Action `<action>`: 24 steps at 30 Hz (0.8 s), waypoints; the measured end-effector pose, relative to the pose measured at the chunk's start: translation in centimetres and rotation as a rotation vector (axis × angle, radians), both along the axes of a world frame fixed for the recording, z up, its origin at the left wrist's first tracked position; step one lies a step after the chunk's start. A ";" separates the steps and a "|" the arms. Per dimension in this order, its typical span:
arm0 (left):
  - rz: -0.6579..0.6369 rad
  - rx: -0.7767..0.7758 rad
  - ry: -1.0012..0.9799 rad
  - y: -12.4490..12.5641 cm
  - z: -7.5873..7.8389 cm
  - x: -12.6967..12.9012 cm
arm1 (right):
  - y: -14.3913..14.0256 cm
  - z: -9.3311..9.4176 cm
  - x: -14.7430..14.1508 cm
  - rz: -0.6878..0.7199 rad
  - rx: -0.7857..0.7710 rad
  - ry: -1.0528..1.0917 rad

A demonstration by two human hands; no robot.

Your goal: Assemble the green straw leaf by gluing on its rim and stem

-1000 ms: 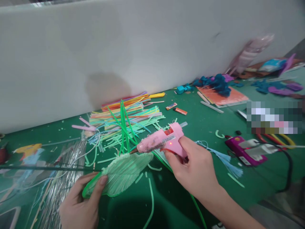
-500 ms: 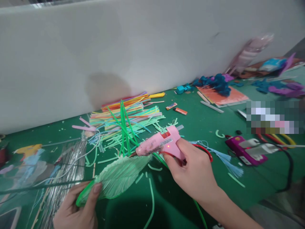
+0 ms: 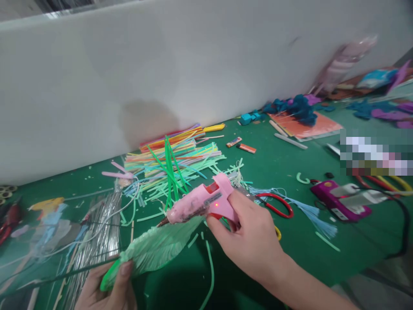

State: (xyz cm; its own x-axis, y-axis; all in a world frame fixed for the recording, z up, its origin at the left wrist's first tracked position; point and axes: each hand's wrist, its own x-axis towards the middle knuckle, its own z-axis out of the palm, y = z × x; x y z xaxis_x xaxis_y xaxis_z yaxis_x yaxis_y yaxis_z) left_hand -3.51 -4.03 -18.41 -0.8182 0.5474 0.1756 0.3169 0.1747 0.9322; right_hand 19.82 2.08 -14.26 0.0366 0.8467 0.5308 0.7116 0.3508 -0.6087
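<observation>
Gun (image 3: 200, 204) moved left, my right hand (image 3: 253, 232) closed round it, left hand (image 3: 111, 298) pinching leaf (image 3: 163, 252); likely gluing, next wanting steadiness.

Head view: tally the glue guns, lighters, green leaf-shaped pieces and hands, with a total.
Glue guns: 2 (pink glue gun, yellow glue gun)
Lighters: 2 (orange lighter, patterned lighter)
Green leaf-shaped pieces: 1
Hands: 2 (left hand, right hand)
Total: 7

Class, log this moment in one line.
left hand: holds green leaf | right hand: holds pink glue gun | nozzle: at leaf's upper edge
</observation>
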 end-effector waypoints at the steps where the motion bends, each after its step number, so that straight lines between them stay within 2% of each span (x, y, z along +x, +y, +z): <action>1: 0.014 -0.006 -0.015 0.1 0.2 0.1 | 0.0 0.0 0.0 0.009 0.000 0.003; 9: 0.030 -0.011 -0.054 0.4 0.7 0.4 | -0.1 0.0 0.2 0.040 0.003 -0.001; 17: 0.048 0.008 -0.152 0.3 0.3 0.2 | 0.0 -0.2 0.5 0.051 -0.001 -0.019; 21: 0.050 0.000 -0.130 0.1 0.3 0.1 | 0.0 -0.4 0.5 0.045 -0.005 -0.024; 24: 0.004 0.021 -0.104 -0.1 0.2 0.0 | -0.2 -0.6 0.6 0.050 -0.010 -0.020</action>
